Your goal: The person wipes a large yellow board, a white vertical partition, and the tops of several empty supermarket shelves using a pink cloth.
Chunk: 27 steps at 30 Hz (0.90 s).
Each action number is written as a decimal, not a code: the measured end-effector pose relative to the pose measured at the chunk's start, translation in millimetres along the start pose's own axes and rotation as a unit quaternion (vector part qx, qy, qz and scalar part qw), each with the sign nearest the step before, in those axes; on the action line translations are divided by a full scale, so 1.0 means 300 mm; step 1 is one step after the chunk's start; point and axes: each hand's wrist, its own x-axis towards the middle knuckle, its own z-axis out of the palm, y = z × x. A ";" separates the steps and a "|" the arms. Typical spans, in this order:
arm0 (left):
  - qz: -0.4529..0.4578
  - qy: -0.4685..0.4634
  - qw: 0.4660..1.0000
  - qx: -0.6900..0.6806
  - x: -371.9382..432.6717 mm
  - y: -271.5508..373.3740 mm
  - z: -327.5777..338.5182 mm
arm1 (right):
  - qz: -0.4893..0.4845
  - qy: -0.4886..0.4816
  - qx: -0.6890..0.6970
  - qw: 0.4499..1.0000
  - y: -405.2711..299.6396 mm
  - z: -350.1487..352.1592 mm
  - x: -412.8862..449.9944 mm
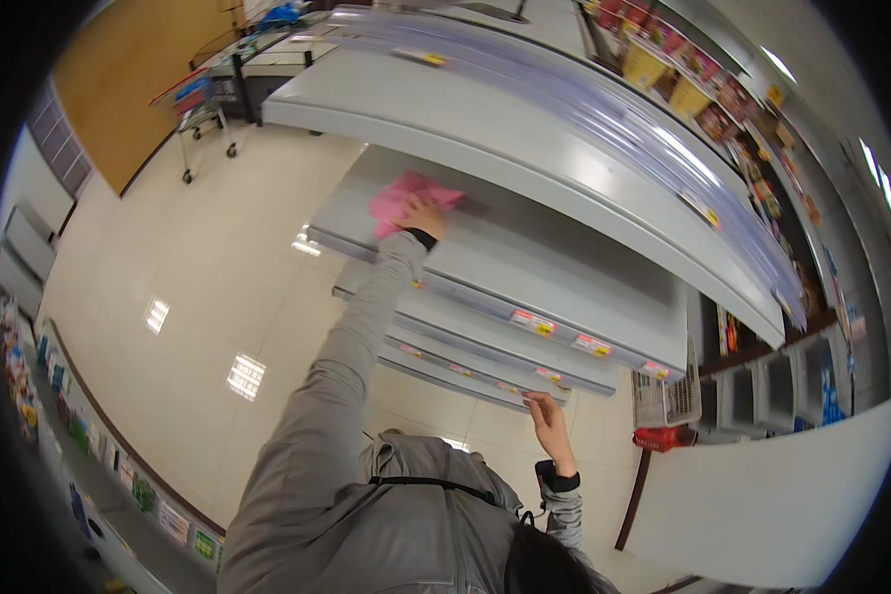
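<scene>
My left hand (420, 215) presses a pink cloth (408, 194) flat on a grey metal shelf (534, 245), near its left end. The arm is stretched out, and the fingers are spread over the cloth. My right hand (551, 429) hangs before the lower shelves (482, 330) with loosely bent fingers and nothing in it. Whether its fingertips touch the lower shelf edge, I cannot tell. Price tags (532, 322) sit along the front edge of the wiped-on shelf. Above it juts a wider shelf (445, 111) with a clear plastic strip (564, 96) lying on it.
A shopping cart (199, 104) stands on the tiled floor (193, 260) at the far left. Stocked shelves (111, 445) run along the lower left. A wire basket (664, 390) and a red item (662, 438) are at the right, beside a white panel (765, 497).
</scene>
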 end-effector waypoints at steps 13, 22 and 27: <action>0.128 0.026 0.986 0.104 0.030 -0.034 0.051 | 0.034 0.067 0.021 0.997 0.093 -0.038 -0.236; 0.397 -0.094 0.913 0.010 -0.533 0.743 0.150 | -0.043 0.112 -0.111 0.987 0.033 -0.323 -0.186; 0.431 -0.112 0.894 -0.056 -0.870 0.997 0.083 | -0.111 0.144 -0.187 0.965 -0.055 -0.501 -0.128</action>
